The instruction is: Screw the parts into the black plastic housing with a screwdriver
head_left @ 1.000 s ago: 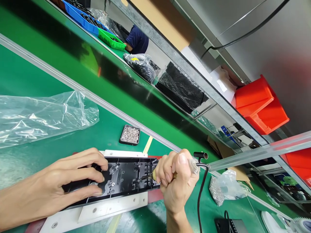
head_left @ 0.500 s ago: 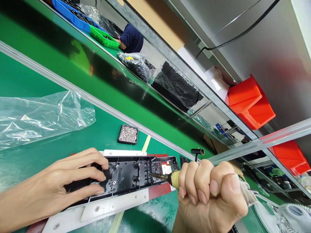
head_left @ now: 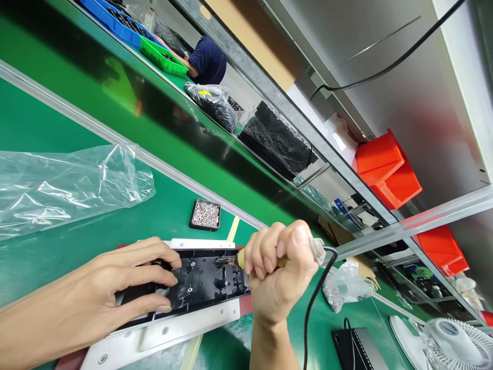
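Observation:
A long black plastic housing [head_left: 206, 275] lies open side up between white fixture rails [head_left: 185, 325] on the bench. My left hand [head_left: 131, 285] rests over its left part, fingers spread and touching it. In my closed right hand [head_left: 283, 267] is a soldering iron with a yellow handle [head_left: 241, 258] and a black cord. Its metal tip points left, down into the housing near the far wall; whether it touches a post there I cannot tell. My right fist hides the housing's right end. Small metal inserts fill a square black dish [head_left: 205, 214] beyond the housing.
A clear plastic bag [head_left: 73, 187] lies at left. To the right are a white fan [head_left: 454, 339], a bag of small metal parts [head_left: 342, 290] and a dark box-like device [head_left: 360, 349]. Red bins [head_left: 389, 169] hang beyond a metal frame. Across the divider, a co-worker's dark sleeve [head_left: 210, 59] shows.
My right hand has moved left with the soldering iron, bringing its tip from the housing's right section toward the far wall near the middle. My left hand stays on the housing.

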Demonstrator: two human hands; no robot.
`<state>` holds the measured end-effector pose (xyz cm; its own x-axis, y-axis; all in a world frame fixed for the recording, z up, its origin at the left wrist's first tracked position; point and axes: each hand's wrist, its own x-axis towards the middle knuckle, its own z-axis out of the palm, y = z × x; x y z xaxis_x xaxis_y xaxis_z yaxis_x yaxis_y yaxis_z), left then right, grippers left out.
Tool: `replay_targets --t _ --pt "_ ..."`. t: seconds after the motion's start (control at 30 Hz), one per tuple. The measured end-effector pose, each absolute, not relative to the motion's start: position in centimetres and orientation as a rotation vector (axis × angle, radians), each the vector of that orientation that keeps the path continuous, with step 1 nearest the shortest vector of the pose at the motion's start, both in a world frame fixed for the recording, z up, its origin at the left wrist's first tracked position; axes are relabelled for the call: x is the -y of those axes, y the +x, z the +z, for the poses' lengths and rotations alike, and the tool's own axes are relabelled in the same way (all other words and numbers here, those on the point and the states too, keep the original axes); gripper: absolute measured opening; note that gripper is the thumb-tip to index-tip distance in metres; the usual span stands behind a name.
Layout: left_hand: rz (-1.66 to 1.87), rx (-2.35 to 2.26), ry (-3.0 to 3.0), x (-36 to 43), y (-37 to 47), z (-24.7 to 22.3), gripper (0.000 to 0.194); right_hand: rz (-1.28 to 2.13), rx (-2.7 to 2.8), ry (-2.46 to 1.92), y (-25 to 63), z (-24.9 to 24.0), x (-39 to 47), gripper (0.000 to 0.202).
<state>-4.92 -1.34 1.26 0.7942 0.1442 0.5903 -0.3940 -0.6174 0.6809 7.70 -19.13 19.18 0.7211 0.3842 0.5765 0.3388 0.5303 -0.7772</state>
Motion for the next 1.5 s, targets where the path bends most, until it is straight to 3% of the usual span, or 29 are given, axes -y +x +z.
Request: replay_targets --t 0.23,0.67,1.5 --pt "0.526 0.276 2.235 -0.6 -5.1 2.3 0.011 0.114 0.793 -1.048 8.2 16.4 16.9 0.061" --pt "0.558 0.250 2.331 -0.1 -5.7 2.2 0.028 0.120 0.817 -1.060 8.3 15.4 16.1 0.061" --pt "0.463 0.264 2.271 0.1 -5.7 2.6 0.026 0.142 0.817 -1.173 8.6 14.8 15.8 0.064"
